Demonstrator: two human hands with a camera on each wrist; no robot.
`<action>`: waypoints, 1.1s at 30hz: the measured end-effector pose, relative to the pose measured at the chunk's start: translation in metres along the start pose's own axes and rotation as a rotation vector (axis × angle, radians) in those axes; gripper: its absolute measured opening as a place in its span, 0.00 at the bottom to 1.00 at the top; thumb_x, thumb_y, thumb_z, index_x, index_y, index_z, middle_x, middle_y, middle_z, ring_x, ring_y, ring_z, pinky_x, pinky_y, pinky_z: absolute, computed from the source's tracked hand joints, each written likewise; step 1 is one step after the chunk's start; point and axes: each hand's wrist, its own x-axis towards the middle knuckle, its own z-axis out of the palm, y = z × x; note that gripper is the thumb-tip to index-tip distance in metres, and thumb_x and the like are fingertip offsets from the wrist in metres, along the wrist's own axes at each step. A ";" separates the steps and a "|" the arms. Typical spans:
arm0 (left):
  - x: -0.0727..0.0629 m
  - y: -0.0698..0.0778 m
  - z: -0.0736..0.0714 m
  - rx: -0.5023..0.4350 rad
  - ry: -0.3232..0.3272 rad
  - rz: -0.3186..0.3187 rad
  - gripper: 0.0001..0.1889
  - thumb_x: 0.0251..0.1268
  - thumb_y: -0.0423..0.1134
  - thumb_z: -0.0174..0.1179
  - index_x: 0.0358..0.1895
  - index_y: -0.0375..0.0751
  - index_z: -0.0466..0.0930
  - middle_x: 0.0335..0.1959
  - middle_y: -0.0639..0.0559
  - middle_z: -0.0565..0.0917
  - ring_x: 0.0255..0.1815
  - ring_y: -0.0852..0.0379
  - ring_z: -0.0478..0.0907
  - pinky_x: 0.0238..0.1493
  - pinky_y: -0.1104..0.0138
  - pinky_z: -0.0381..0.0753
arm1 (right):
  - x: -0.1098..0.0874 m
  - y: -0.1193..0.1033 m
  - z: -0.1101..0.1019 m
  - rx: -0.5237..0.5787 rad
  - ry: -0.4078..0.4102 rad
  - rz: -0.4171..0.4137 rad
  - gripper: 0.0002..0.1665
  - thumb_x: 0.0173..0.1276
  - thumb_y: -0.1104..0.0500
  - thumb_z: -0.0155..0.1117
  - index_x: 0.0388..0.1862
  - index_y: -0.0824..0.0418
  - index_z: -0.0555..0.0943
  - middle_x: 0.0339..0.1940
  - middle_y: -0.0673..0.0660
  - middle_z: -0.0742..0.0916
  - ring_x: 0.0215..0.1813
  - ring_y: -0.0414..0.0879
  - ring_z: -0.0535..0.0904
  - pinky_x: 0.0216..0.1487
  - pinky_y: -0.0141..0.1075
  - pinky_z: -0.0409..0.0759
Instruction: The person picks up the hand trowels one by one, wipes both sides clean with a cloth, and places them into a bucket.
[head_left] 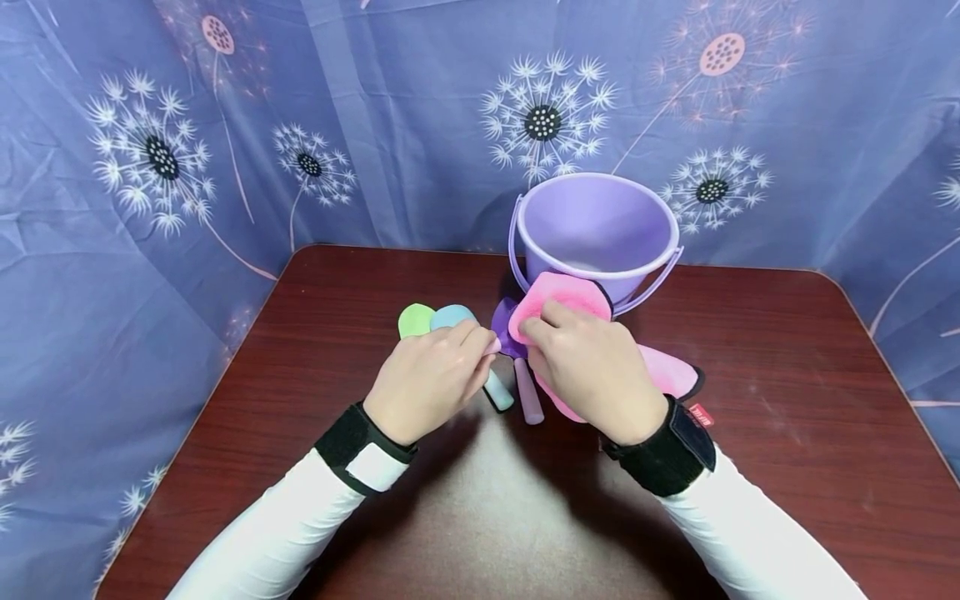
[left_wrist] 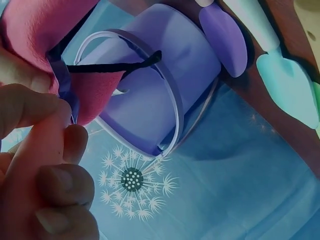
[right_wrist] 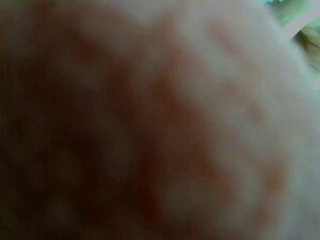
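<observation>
My left hand grips a slim pink handle, its fingers curled round it in the left wrist view. A narrow purple piece runs from the handle's end up against a soft pink cloth item with black edging. My right hand pinches this pink item near its upper part, in front of the bucket. Between and beyond the hands lie a purple trowel, a teal trowel and a light green blade. The right wrist view is mostly blurred skin.
A lilac bucket with its handle hanging down stands at the back of the dark red-brown table. More pink cloth with black edging lies beside the right hand, near a red tag. A blue dandelion-print curtain hangs behind.
</observation>
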 end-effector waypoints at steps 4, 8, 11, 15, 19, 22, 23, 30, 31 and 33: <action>-0.001 -0.001 0.000 -0.012 -0.011 -0.003 0.06 0.73 0.39 0.64 0.39 0.40 0.81 0.29 0.52 0.77 0.21 0.58 0.74 0.19 0.62 0.78 | -0.007 0.004 -0.003 -0.012 -0.013 0.010 0.07 0.62 0.65 0.72 0.29 0.56 0.81 0.25 0.52 0.74 0.19 0.52 0.73 0.13 0.47 0.71; -0.001 -0.002 -0.001 -0.019 -0.004 0.007 0.06 0.73 0.39 0.64 0.39 0.40 0.80 0.29 0.52 0.76 0.21 0.59 0.73 0.18 0.63 0.77 | -0.012 0.010 -0.007 -0.009 -0.028 0.029 0.08 0.59 0.64 0.73 0.30 0.54 0.82 0.25 0.51 0.74 0.18 0.53 0.73 0.13 0.47 0.69; -0.001 -0.002 -0.002 -0.020 0.004 0.010 0.07 0.74 0.39 0.64 0.38 0.41 0.80 0.28 0.53 0.76 0.21 0.59 0.72 0.18 0.63 0.76 | -0.014 0.017 -0.011 -0.002 -0.031 0.046 0.08 0.59 0.64 0.74 0.32 0.52 0.83 0.26 0.51 0.74 0.17 0.53 0.72 0.14 0.47 0.69; -0.002 -0.002 -0.004 -0.016 0.002 0.006 0.08 0.76 0.40 0.63 0.38 0.40 0.80 0.27 0.53 0.75 0.22 0.60 0.71 0.17 0.64 0.75 | -0.016 0.027 -0.015 0.025 -0.027 0.069 0.08 0.60 0.65 0.71 0.32 0.53 0.82 0.29 0.51 0.76 0.17 0.52 0.69 0.15 0.46 0.67; -0.003 -0.003 -0.006 -0.024 -0.002 0.003 0.07 0.76 0.40 0.62 0.38 0.40 0.80 0.28 0.53 0.75 0.23 0.61 0.71 0.18 0.64 0.76 | -0.018 0.033 -0.019 0.060 -0.025 0.091 0.08 0.61 0.65 0.73 0.34 0.54 0.82 0.28 0.50 0.76 0.17 0.49 0.67 0.16 0.45 0.66; -0.003 -0.004 -0.006 -0.037 0.000 -0.002 0.07 0.75 0.39 0.63 0.38 0.40 0.80 0.28 0.54 0.75 0.23 0.61 0.71 0.18 0.65 0.75 | -0.018 0.037 -0.021 0.080 -0.019 0.113 0.10 0.62 0.63 0.77 0.37 0.54 0.84 0.27 0.49 0.75 0.17 0.47 0.66 0.17 0.45 0.65; -0.003 -0.004 -0.007 -0.045 0.004 -0.006 0.07 0.75 0.39 0.63 0.37 0.41 0.80 0.27 0.54 0.75 0.22 0.61 0.70 0.17 0.65 0.74 | -0.018 0.038 -0.022 0.084 -0.016 0.121 0.09 0.62 0.63 0.77 0.38 0.54 0.84 0.26 0.49 0.75 0.17 0.47 0.66 0.18 0.45 0.65; -0.001 -0.011 -0.014 -0.080 0.031 -0.048 0.09 0.76 0.40 0.63 0.36 0.41 0.77 0.25 0.55 0.72 0.21 0.59 0.69 0.15 0.62 0.72 | -0.022 0.054 -0.032 0.093 0.009 0.196 0.10 0.64 0.62 0.79 0.44 0.57 0.89 0.33 0.53 0.84 0.24 0.55 0.79 0.22 0.56 0.75; 0.000 -0.012 -0.016 -0.077 0.035 -0.055 0.08 0.76 0.40 0.63 0.38 0.41 0.78 0.26 0.54 0.72 0.21 0.58 0.70 0.15 0.62 0.73 | -0.023 0.056 -0.034 0.094 0.004 0.206 0.10 0.64 0.62 0.78 0.44 0.58 0.89 0.33 0.53 0.84 0.24 0.55 0.79 0.23 0.56 0.76; 0.002 -0.016 -0.019 -0.081 0.040 -0.069 0.07 0.76 0.40 0.63 0.40 0.40 0.80 0.28 0.53 0.75 0.21 0.57 0.73 0.16 0.60 0.75 | -0.025 0.060 -0.040 0.102 -0.009 0.226 0.08 0.64 0.63 0.77 0.42 0.58 0.88 0.32 0.53 0.83 0.24 0.53 0.77 0.24 0.54 0.75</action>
